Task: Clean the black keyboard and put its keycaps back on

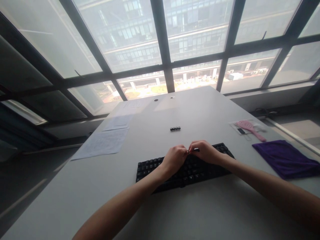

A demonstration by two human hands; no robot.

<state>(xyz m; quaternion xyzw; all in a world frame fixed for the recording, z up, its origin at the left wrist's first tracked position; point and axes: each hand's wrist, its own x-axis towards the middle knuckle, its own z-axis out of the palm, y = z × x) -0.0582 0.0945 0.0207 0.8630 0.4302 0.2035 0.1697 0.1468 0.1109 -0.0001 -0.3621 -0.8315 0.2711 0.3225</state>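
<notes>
A black keyboard (150, 166) lies at a slight slant on the white table in front of me. Over its upper middle, my left hand (176, 156) and my right hand (203, 151) meet, with fingertips pinched together. A small dark piece (196, 150) shows at the fingers of my right hand; its kind is too small to tell. Whatever the left fingertips pinch is hidden. Beyond the keyboard, several black keycaps (175, 128) sit in a short row. My hands and forearms cover part of the keys.
On the right lie a purple cloth (287, 158) and a pink hairbrush-shaped item (250, 129) on a clear bag. Papers (102, 143) spread along the table's left edge. Two round holes (156, 100) are near the far end, before large windows (195, 30).
</notes>
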